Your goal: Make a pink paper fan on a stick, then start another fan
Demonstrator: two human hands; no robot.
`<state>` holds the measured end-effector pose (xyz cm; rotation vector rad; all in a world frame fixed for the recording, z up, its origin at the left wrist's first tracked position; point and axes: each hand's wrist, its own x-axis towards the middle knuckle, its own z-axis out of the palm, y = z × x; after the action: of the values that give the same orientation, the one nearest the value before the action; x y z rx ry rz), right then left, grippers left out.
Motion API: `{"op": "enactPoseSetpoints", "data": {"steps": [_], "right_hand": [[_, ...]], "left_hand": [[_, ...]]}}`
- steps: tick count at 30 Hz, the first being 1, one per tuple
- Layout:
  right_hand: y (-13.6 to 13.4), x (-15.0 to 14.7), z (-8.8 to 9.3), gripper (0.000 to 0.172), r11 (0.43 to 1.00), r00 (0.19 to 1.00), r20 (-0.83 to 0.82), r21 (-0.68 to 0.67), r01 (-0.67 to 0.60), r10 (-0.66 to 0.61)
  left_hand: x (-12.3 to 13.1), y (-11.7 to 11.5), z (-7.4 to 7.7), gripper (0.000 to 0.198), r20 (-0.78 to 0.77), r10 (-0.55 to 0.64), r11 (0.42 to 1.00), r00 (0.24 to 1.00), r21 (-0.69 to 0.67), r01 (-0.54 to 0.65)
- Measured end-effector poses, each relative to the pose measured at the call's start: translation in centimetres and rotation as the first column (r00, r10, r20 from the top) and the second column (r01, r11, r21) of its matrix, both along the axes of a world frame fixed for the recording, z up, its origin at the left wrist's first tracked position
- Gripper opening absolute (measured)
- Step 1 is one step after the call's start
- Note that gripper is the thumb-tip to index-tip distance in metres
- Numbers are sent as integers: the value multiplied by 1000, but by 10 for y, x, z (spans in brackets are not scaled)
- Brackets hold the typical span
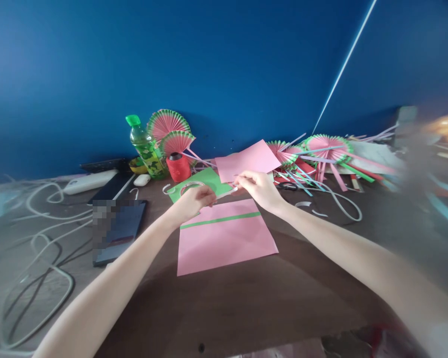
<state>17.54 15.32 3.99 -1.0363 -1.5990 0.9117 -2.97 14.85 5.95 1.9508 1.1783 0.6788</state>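
Note:
Both of my hands are raised over the far edge of a pink paper sheet (224, 246) that has a green stripe across it. A narrow whitish strip of tape (224, 193) is stretched between them. My left hand (194, 201) is closed, pinching the strip's left end. At the other end, the fingers of my right hand (259, 189) are pinched together on the strip. Beside the left hand a tape roll (186, 186) lies on a green paper sheet (209, 178), partly hidden by that hand. Another pink sheet (248, 161) lies behind the right hand.
Pleated paper fans (168, 125) lean near the wall by a green-capped bottle (145, 149) and a red container (178, 168). More fans (326, 148) and colored paper strips lie at right. White cables (65, 278), a dark notebook-like item (125, 226) and a white power strip (91, 181) occupy the left.

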Motion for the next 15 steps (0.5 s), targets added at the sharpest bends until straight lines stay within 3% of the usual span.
{"op": "enactPoseSetpoints", "data": {"steps": [3,5,9,12,15], "right_hand": [[5,8,1,17,995,991,91,-5,99,-98],[10,15,4,18,992,977,188,-60,110,-97],[17,28,14,30,980,891,443,-198,-11,100],[19,34,20,34,966,829,518,-240,-97,212],[19,37,23,35,963,797,555,-241,-119,237]], "left_hand": [[-3,0,3,21,-16,38,999,999,18,-38],[-5,1,2,19,-11,53,999,999,9,-53],[0,-1,-1,21,-109,43,999,993,-7,-44],[11,-3,-3,21,-180,20,1000,983,-11,-22],[23,-1,-5,20,-204,-18,1000,979,0,18]]}}
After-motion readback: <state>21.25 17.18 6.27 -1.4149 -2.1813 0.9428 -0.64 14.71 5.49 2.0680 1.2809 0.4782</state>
